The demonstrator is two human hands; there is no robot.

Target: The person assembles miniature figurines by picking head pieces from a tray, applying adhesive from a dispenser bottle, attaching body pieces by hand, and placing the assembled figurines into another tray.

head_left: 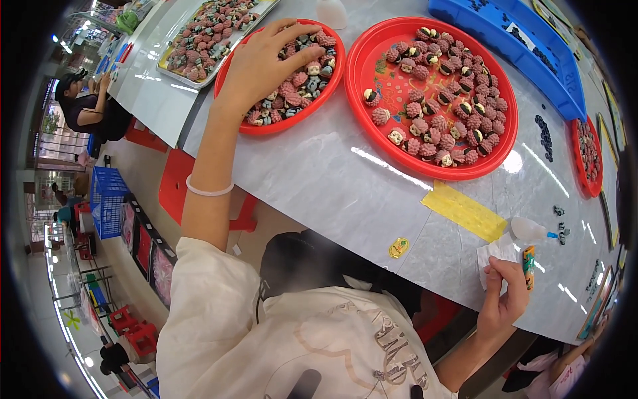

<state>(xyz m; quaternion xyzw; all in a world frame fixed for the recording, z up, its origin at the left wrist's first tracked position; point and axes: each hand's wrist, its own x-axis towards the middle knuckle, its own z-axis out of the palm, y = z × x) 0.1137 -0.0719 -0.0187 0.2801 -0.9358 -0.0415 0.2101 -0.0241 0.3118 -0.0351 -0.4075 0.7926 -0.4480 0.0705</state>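
Note:
My left hand [269,63] is spread over the round red tray [335,76] on the left, its fingers apart above a heap of small pink ribbed pieces [296,100] mixed with grey ones. Beside that, a larger red tray [362,60] carries many pink ribbed pieces [438,126], some with cream and black parts showing. At the table's near edge, my right hand [505,296] has thumb and fingertips drawn together; what is between them, if anything, cannot be made out. White paper [495,256] and a patterned orange-and-green stick-like object [529,267] lie by its fingers.
A white squeeze bottle with blue tip [530,229] lies near yellow tape [465,211]. A blue bin [565,73] stands at the far right, dark beads [545,138] below it. Another tray of pink pieces [216,36] is far left. A person [90,110] sits beyond a red stool [178,183].

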